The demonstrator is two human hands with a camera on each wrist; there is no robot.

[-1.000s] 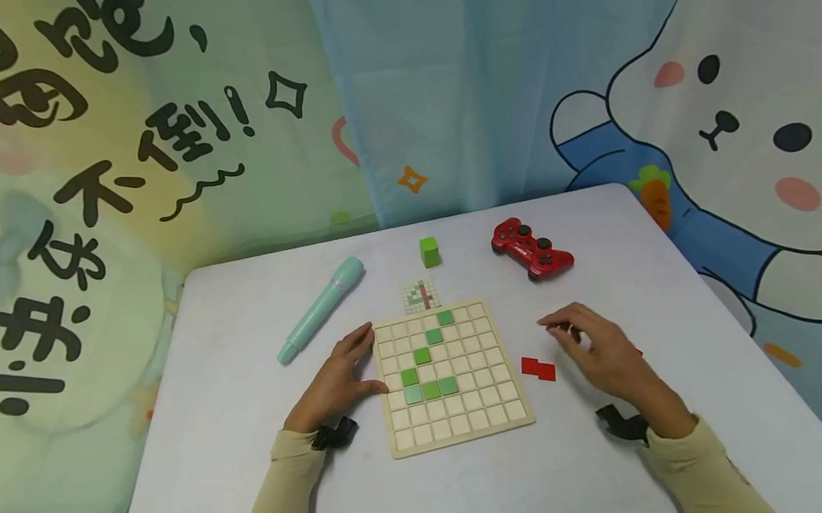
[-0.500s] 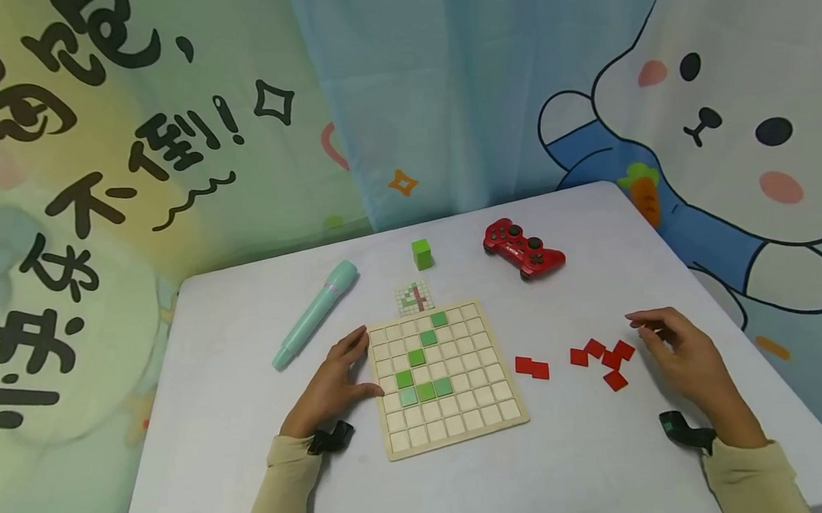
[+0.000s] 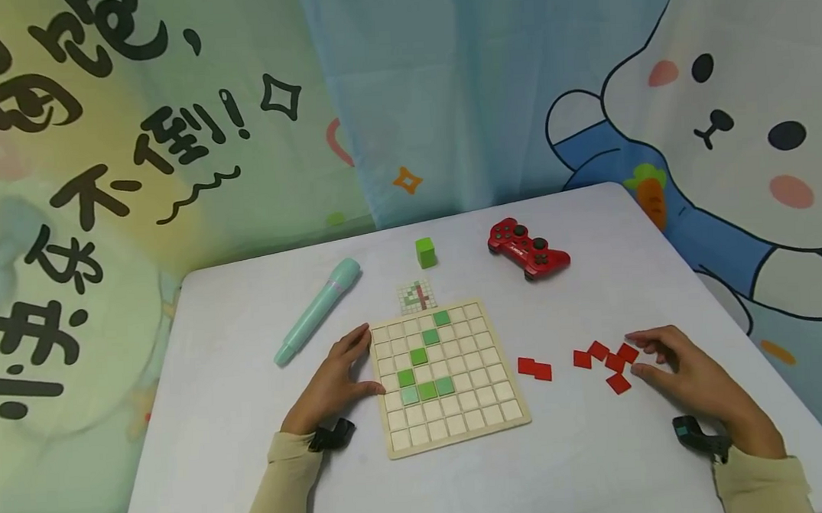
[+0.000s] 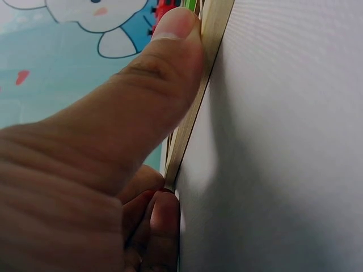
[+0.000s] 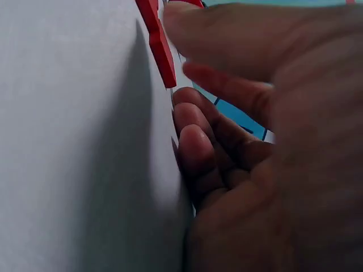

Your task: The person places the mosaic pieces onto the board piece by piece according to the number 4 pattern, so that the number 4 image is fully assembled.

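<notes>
Five flat red square tiles (image 3: 615, 363), frame right, are being brought within grasp by the just-lowered, narrowly parted right hand (image 3: 699, 382), the left hand (image 3: 330, 386) splayed wide.

Looks like smooth, matt wood on the board (image 3: 463, 383). Seems smooth and matt on the green tiles (image 3: 427, 391) and red tiles (image 3: 615, 363). Shines lightly, like moulded plastic, on the controller (image 3: 529, 249); looks like duller plastic on the teal tube (image 3: 318, 312). Appears matt on the cube (image 3: 425, 253), papery on the card (image 3: 416, 296). Shows softly creased cloth in the curtain (image 3: 411, 96), matt fabric at the sleeves (image 3: 283, 480).
</notes>
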